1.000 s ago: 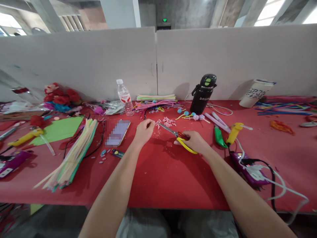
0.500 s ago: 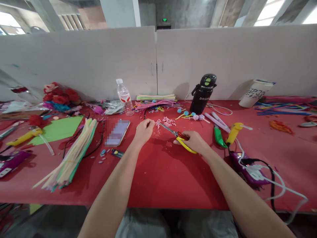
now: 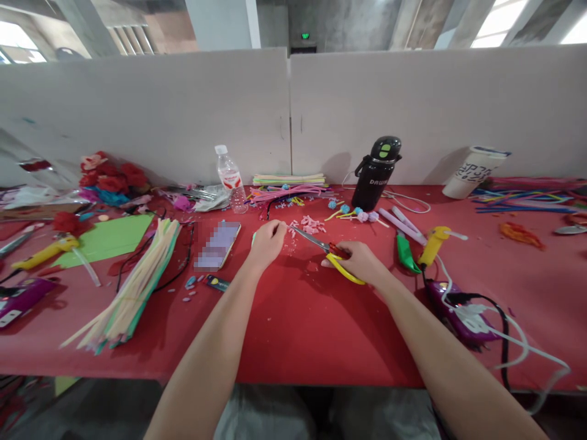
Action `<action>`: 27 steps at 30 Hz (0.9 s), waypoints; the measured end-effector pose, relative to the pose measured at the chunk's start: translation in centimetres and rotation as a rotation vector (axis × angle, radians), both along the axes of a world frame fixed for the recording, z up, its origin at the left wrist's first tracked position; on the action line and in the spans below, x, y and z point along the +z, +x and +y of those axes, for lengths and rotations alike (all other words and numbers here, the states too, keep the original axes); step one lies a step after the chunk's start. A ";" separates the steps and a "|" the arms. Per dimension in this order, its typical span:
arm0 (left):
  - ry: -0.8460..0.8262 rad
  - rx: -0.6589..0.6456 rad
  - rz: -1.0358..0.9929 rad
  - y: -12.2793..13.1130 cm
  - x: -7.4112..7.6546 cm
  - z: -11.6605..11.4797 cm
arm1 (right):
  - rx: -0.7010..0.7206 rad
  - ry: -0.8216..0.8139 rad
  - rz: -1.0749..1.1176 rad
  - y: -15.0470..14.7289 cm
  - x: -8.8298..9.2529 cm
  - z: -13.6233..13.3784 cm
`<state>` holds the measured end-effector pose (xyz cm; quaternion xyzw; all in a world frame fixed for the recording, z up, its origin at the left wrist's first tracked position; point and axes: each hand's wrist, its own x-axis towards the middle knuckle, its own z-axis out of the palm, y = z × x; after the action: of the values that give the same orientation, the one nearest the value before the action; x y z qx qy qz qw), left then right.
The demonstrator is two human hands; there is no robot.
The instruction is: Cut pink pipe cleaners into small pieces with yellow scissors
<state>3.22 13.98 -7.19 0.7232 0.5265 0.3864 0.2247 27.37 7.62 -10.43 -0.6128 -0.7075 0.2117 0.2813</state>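
Observation:
My left hand (image 3: pixel 269 241) is closed in a pinch over the middle of the red table. A short bit of pink pipe cleaner shows at its fingertips; the rest is hidden by the hand. My right hand (image 3: pixel 354 261) grips scissors (image 3: pixel 340 266) with yellow and red handles, their blades pointing left to the left fingertips. The blades look nearly closed. Just behind the blades lies a small heap of cut pink pipe cleaner pieces (image 3: pixel 312 225), with finer crumbs scattered around it.
Left stand a phone (image 3: pixel 219 245), a bundle of pale pipe cleaners (image 3: pixel 132 287) and a water bottle (image 3: pixel 230 180). A black flask (image 3: pixel 373 174) is behind the small pompom stems (image 3: pixel 362 215). Right are a yellow glue gun (image 3: pixel 433 245) and a purple power strip (image 3: pixel 463 315) with cables.
The scissor tips have shifted slightly left, closer to my left fingertips, and the blades look a little more closed. Both hands stay almost in place.

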 end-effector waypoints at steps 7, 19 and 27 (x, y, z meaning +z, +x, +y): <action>-0.006 -0.025 0.012 0.1 0.3 -0.1 | 0.006 -0.001 -0.008 -0.1 0.2 0.0; -0.016 -0.046 0.011 0.1 0.4 -0.2 | -0.006 -0.019 -0.005 -0.3 0.9 -0.4; -0.033 -0.031 0.000 0.1 0.3 -0.1 | 0.015 -0.022 0.020 -0.3 0.7 -0.3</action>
<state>3.32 13.92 -6.91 0.7275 0.5216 0.3741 0.2424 27.10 7.36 -9.71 -0.6083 -0.7070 0.2277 0.2799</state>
